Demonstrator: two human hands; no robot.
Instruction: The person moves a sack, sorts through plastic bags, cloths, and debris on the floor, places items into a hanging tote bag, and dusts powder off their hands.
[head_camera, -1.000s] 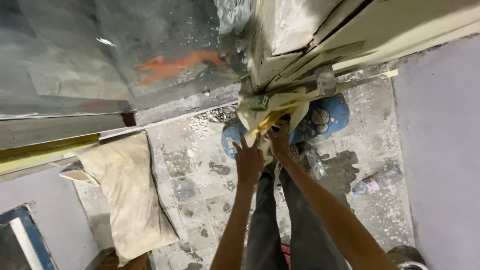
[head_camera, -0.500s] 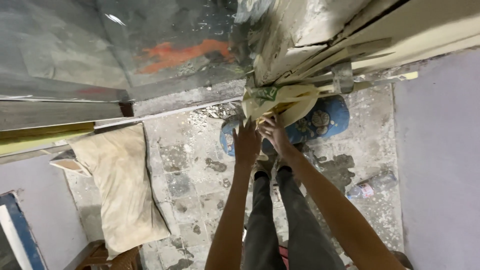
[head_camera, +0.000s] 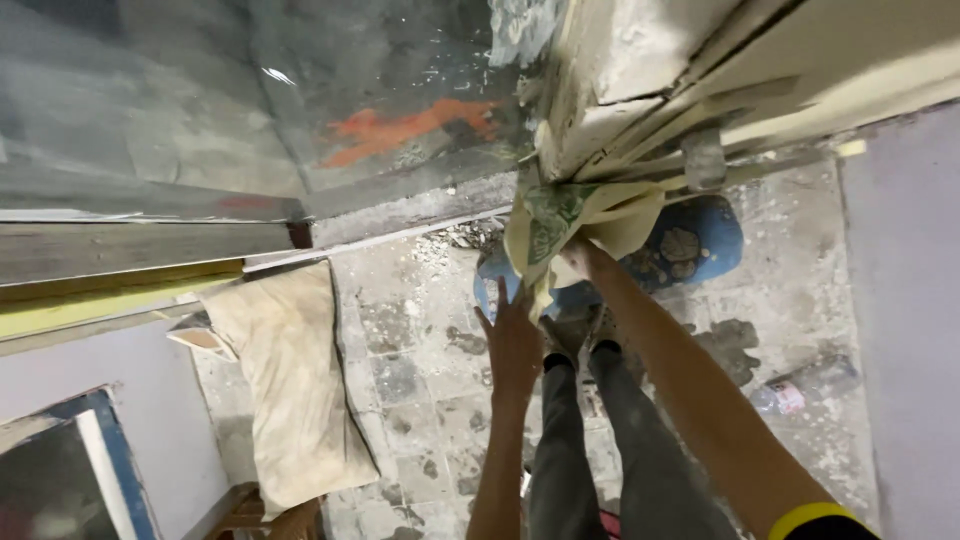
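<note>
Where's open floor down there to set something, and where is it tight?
Bare tiled floor lies between the dusty sack and the legs. More bare floor shows right of the legs, toward the bottle. Crowded at the frame, where the right hand grips cloth and the left hand reaches.

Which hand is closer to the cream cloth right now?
Right. The right hand grips the cloth at its lower edge; the left hand is open just below it, fingers reaching toward its hanging end.

Left hand (head_camera: 512, 335) open, fingers spread, pointing 12 o'clock, forearm straight. Right hand (head_camera: 578, 255) closed, arm extended toward 11 o'clock. Legs below, between forearms.
</note>
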